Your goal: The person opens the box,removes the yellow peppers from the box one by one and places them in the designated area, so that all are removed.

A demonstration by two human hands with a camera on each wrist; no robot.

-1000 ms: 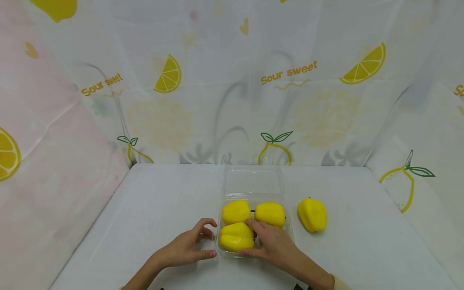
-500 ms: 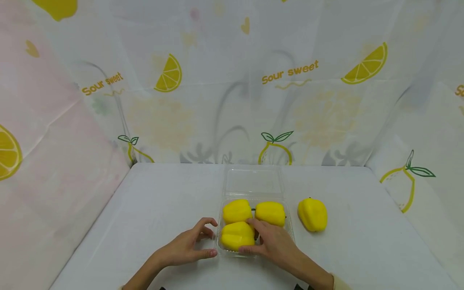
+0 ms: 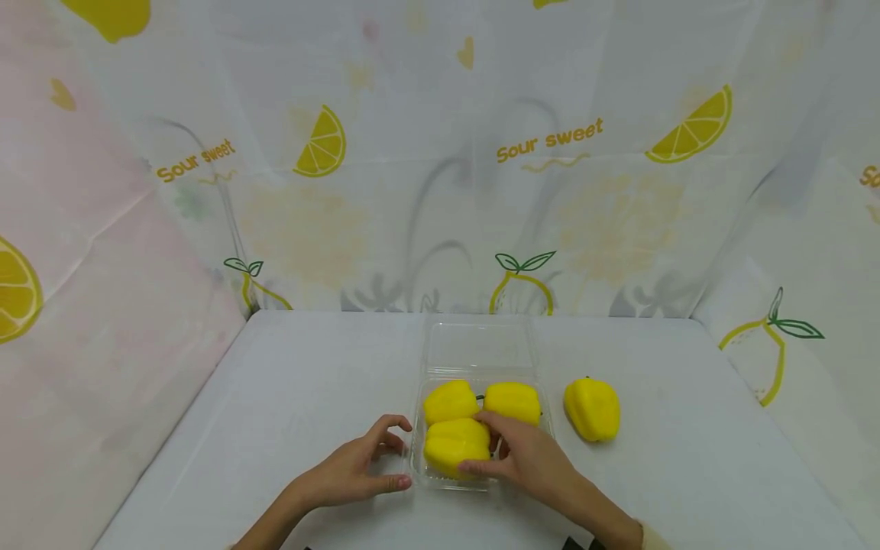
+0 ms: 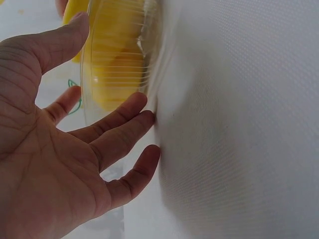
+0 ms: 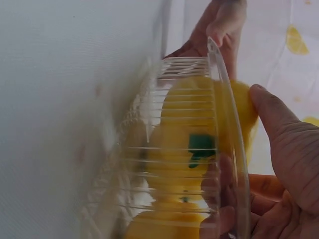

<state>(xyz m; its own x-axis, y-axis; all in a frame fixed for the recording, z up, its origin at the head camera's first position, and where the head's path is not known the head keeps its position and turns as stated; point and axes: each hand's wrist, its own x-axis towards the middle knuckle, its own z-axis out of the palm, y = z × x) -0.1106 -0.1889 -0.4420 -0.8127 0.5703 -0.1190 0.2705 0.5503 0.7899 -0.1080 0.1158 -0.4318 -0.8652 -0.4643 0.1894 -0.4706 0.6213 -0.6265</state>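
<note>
A clear plastic clamshell box (image 3: 416,467), lid (image 3: 481,344) folded back, holds three yellow bell peppers. Thumb and fingers of my right hand (image 3: 525,456) grip the front-left bell pepper (image 3: 457,448) at its stem end; in the right wrist view its green stem (image 5: 201,143) shows through the box wall. Behind it lie a back-left bell pepper (image 3: 449,401) and a back-right bell pepper (image 3: 512,402). My left hand (image 3: 351,466) is at the box's left side with its fingers spread, the thumb right at the rim in the left wrist view.
A further yellow bell pepper (image 3: 593,409) lies on the white table (image 3: 660,473), right of the box. Behind the table hangs a lemon-print cloth (image 3: 412,153), which continues along both sides.
The front-left bell pepper has shifted slightly right inside the box, with my right hand moving along with it. My left hand has stayed in place.
</note>
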